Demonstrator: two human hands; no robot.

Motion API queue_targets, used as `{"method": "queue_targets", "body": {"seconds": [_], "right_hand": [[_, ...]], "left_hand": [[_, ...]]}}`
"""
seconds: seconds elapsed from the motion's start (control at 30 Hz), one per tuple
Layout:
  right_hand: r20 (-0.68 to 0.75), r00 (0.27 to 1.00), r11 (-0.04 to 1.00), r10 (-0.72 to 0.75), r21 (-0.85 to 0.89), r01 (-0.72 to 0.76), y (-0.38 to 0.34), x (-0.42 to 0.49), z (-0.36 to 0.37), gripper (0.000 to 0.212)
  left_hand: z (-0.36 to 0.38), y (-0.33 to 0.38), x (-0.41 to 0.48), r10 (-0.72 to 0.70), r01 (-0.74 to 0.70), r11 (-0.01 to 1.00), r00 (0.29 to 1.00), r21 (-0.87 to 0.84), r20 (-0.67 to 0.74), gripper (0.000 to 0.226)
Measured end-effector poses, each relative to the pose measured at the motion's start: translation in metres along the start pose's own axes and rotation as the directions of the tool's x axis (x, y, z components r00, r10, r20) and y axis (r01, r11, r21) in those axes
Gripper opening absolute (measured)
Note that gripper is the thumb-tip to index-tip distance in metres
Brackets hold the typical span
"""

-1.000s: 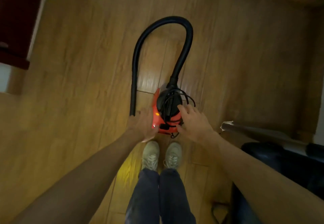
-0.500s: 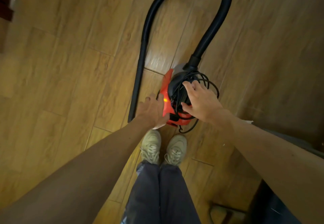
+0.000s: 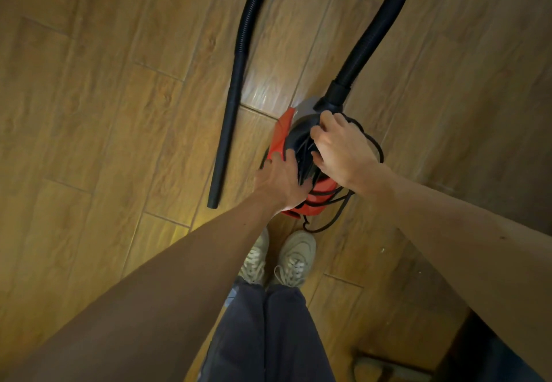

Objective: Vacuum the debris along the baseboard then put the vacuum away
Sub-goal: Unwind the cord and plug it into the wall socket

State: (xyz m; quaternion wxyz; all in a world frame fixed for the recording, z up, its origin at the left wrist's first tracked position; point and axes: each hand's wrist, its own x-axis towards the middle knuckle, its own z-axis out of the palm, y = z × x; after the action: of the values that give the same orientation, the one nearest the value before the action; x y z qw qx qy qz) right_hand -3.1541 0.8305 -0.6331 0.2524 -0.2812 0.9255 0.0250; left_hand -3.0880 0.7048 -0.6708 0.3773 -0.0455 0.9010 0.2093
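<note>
Gripping now, right hand (image 3: 343, 148) fingers curled round cord (image 3: 303, 157) (previously open), left hand (image 3: 280, 181) flat on vacuum (image 3: 279, 136).

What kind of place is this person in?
Likely a room in a home: a wood-plank floor, and a small red vacuum with a black hose lying on it.

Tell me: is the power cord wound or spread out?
Mostly wound: the power cord lies looped atop the red vacuum; one loop trails off.

Red vacuum (image 3: 282, 133) on wood floor, black hose (image 3: 239, 56) looping (cord wrapped on top)
</note>
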Motion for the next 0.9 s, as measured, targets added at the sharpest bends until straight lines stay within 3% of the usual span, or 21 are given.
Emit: {"method": "queue_targets", "body": {"seconds": [0.17,0.3,0.4,0.5,0.67,0.77,0.9], "right_hand": [[-0.068,0.997,0.994,-0.031,-0.104,0.024,0.005,0.005,0.007,0.023],[-0.069,0.996,0.993,-0.051,-0.111,0.043,0.009,0.007,0.011,0.022],[-0.088,0.992,0.995,-0.086,-0.059,0.081,0.012,0.003,0.010,0.017],[-0.027,0.991,0.991,-0.129,0.025,0.129,0.018,-0.006,0.004,0.026],[0.034,0.996,0.980,-0.079,0.187,0.072,0.032,-0.018,-0.008,0.030],[0.027,0.997,0.954,-0.073,0.295,0.061,0.040,-0.028,-0.012,0.016],[-0.010,1.000,0.955,-0.002,0.297,0.005,0.040,-0.046,-0.020,0.019]], "left_hand": [[0.014,0.007,0.013,-0.042,0.023,0.983,0.994,-0.180,-0.099,0.047],[0.015,0.007,0.016,-0.048,0.018,0.979,0.988,-0.203,-0.147,0.042],[0.014,0.008,0.013,-0.031,-0.007,0.976,0.985,-0.218,-0.172,0.040],[0.012,0.010,0.008,0.000,-0.045,0.973,0.981,-0.228,-0.194,0.040],[0.003,0.014,-0.004,0.060,-0.108,0.972,0.972,-0.207,-0.226,0.034],[-0.006,0.015,-0.010,0.067,-0.111,0.974,0.973,-0.196,-0.221,0.035],[-0.018,0.024,-0.014,0.125,-0.159,0.973,0.972,-0.169,-0.197,0.037]]}}
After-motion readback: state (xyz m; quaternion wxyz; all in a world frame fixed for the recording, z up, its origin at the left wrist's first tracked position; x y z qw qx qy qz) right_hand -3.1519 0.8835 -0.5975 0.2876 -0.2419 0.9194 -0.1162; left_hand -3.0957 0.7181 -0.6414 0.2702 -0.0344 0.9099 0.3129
